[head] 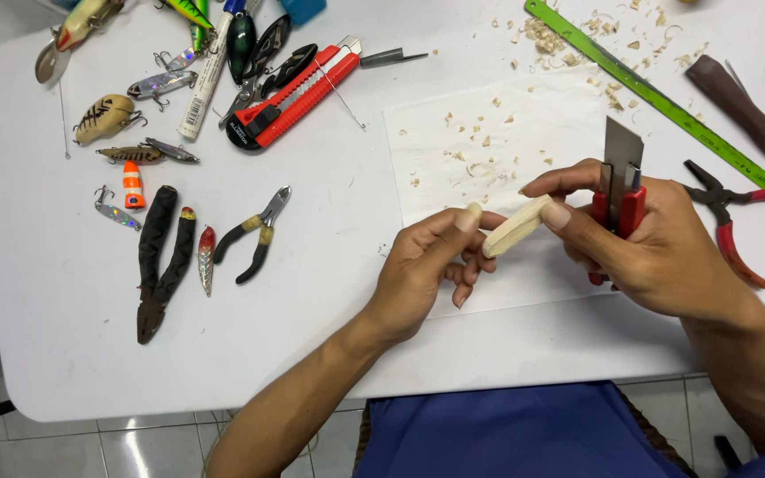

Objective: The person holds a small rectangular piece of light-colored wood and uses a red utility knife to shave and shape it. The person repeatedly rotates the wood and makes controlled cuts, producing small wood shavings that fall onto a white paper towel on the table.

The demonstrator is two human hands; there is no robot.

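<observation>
My left hand (436, 265) pinches the near end of a small pale wooden block (515, 227) between thumb and fingers. My right hand (644, 243) grips a red utility knife (620, 190) with its blade pointing up and away, while its thumb and forefinger touch the far end of the block. Both hands hover over a white paper sheet (489, 133) strewn with wood shavings (475, 146).
On the white table (64, 336) lie several fishing lures (108, 117), black pliers (163, 261), small cutters (257, 235), a large red cutter knife (285, 99), a green ruler (657, 97), red-handled pliers (730, 221) and a brown stick (738, 104).
</observation>
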